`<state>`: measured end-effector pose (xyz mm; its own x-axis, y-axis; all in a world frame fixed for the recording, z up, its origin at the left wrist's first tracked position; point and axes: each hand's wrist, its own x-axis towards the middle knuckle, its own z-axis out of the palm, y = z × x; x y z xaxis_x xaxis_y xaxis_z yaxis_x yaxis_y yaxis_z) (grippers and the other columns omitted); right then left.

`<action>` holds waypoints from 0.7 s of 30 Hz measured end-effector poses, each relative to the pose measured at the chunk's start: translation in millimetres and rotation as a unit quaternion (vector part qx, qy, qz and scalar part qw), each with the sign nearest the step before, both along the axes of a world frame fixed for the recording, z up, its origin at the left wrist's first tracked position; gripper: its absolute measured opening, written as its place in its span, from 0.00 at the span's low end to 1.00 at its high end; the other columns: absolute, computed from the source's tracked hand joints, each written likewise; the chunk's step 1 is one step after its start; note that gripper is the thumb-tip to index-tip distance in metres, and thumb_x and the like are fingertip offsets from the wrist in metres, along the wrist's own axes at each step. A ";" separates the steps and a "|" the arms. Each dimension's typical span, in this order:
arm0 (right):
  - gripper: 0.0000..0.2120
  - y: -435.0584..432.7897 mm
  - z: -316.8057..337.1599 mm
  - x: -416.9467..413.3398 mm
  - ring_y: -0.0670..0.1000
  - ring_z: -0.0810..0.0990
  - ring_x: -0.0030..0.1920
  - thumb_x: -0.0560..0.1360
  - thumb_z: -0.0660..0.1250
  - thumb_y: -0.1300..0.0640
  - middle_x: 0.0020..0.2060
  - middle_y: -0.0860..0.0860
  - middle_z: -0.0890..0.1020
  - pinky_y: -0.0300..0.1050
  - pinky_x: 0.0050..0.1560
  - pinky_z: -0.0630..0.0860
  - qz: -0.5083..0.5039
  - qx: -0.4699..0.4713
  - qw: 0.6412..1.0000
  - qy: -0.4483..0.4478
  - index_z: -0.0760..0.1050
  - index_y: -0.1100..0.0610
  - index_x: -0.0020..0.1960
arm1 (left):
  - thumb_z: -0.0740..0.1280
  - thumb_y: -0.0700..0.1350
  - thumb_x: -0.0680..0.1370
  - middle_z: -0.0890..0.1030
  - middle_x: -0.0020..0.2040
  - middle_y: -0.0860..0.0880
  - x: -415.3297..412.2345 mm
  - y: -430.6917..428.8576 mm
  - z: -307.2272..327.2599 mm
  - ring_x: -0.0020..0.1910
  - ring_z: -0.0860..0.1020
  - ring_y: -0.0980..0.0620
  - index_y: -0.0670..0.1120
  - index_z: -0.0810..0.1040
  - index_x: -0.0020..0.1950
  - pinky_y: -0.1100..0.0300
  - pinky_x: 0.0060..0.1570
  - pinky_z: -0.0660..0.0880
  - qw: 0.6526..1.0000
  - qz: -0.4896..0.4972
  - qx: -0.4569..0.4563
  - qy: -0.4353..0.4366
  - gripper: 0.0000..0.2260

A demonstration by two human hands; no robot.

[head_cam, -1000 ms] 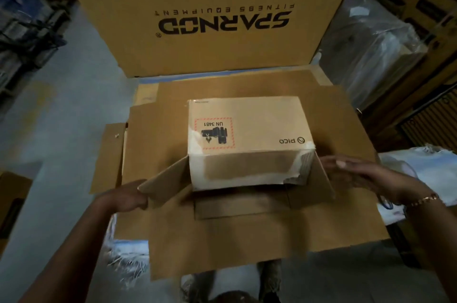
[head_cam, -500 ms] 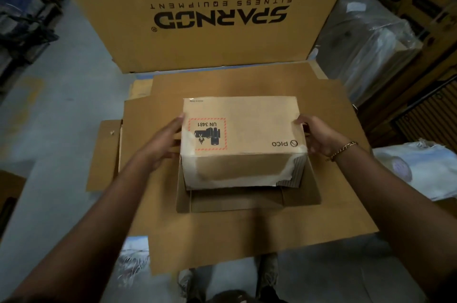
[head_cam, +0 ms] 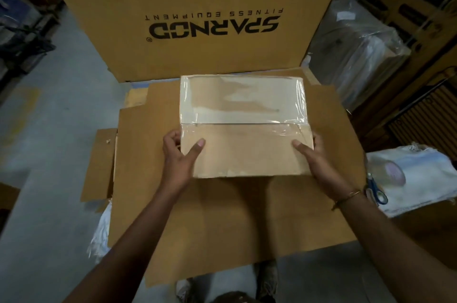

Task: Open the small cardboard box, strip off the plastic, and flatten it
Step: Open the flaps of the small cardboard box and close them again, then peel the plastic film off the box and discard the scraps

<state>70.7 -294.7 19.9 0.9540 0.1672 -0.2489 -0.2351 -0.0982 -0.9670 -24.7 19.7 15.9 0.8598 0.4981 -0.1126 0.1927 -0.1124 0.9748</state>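
Note:
The small cardboard box (head_cam: 244, 151) stands on a pile of flattened cardboard sheets (head_cam: 222, 223) in front of me. Its upward face shows two closed flaps meeting at a centre seam. Clear shiny plastic (head_cam: 242, 100) covers the far flap and wraps over the seam and the right edge. My left hand (head_cam: 179, 161) grips the box's near left corner, thumb on top. My right hand (head_cam: 314, 159) grips the near right corner, thumb on top as well.
A large upright carton printed SPARNOD (head_cam: 197, 18) stands right behind the box. Plastic-wrapped goods (head_cam: 358, 55) stack at the right. Blue-handled scissors (head_cam: 376, 191) lie on white cloth (head_cam: 415, 176) at my right. Crumpled plastic (head_cam: 101, 236) pokes out under the sheets at left.
Both hands moved from the open near flaps to the box's sides and turned it over. The labelled PICO face is gone from view; a plastic-covered, seamed face now points up.

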 end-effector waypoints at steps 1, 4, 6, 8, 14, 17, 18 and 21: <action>0.24 0.7 -6.2 -4.9 0.48 0.82 0.58 0.75 0.71 0.46 0.62 0.50 0.81 0.45 0.57 0.78 0.009 -0.007 1.000 0.004 0.70 0.52 0.68 | 0.73 0.63 0.68 0.72 0.66 0.48 -2.1 -2.5 -4.3 0.62 0.77 0.49 0.60 0.63 0.61 0.48 0.62 0.76 1.000 -0.005 0.016 -0.011 0.28; 0.40 1.2 -2.5 1.2 0.50 0.82 0.61 0.63 0.76 0.34 0.62 0.51 0.83 0.50 0.60 0.77 0.019 -0.013 1.000 0.000 0.72 0.50 0.69 | 0.73 0.55 0.74 0.72 0.66 0.49 8.3 -0.8 3.6 0.60 0.77 0.53 0.55 0.61 0.65 0.53 0.61 0.76 1.000 -0.012 0.013 -0.018 0.26; 0.36 3.4 6.4 11.4 0.47 0.84 0.56 0.67 0.76 0.40 0.64 0.54 0.81 0.44 0.56 0.78 0.021 0.001 1.000 -0.001 0.70 0.52 0.70 | 0.74 0.48 0.76 0.72 0.64 0.49 15.9 5.6 8.7 0.57 0.77 0.57 0.52 0.62 0.65 0.57 0.58 0.75 1.000 -0.026 -0.009 -0.011 0.25; 0.30 2.0 10.4 17.6 0.41 0.84 0.53 0.75 0.73 0.52 0.65 0.54 0.80 0.39 0.52 0.79 0.045 -0.023 0.999 -0.014 0.67 0.53 0.73 | 0.73 0.48 0.76 0.75 0.58 0.52 21.4 11.3 15.5 0.55 0.77 0.54 0.50 0.65 0.63 0.59 0.53 0.74 0.999 -0.009 -0.036 0.001 0.21; 0.58 -3.0 24.0 20.2 0.54 0.63 0.77 0.61 0.77 0.34 0.80 0.49 0.60 0.64 0.73 0.66 0.107 -0.234 0.956 -0.142 0.48 0.43 0.81 | 0.66 0.49 0.80 0.81 0.51 0.48 29.6 24.2 38.7 0.47 0.79 0.51 0.45 0.73 0.57 0.55 0.43 0.74 0.981 0.078 -0.176 0.021 0.10; 0.50 13.4 44.2 17.4 0.55 0.42 0.81 0.69 0.66 0.32 0.82 0.47 0.42 0.65 0.77 0.49 0.168 -0.456 0.803 -0.344 0.44 0.43 0.81 | 0.69 0.46 0.78 0.84 0.46 0.49 28.1 27.4 43.1 0.45 0.81 0.50 0.46 0.80 0.51 0.56 0.44 0.76 0.984 0.037 -0.169 0.039 0.06; 0.50 25.6 51.5 11.5 0.55 0.37 0.81 0.68 0.59 0.25 0.81 0.47 0.38 0.65 0.77 0.45 0.225 -0.499 0.756 -0.360 0.41 0.42 0.81 | 0.69 0.45 0.77 0.84 0.43 0.49 28.3 27.5 43.2 0.43 0.81 0.51 0.46 0.81 0.49 0.57 0.43 0.75 0.985 0.027 -0.166 0.043 0.04; 0.57 66.8 47.4 -9.2 0.57 0.30 0.79 0.61 0.54 0.16 0.80 0.47 0.33 0.69 0.76 0.39 0.357 -0.546 0.661 -0.371 0.38 0.41 0.81 | 0.68 0.40 0.77 0.81 0.41 0.46 28.6 21.2 45.9 0.39 0.77 0.51 0.47 0.81 0.47 0.58 0.38 0.72 0.980 0.004 -0.189 0.057 0.03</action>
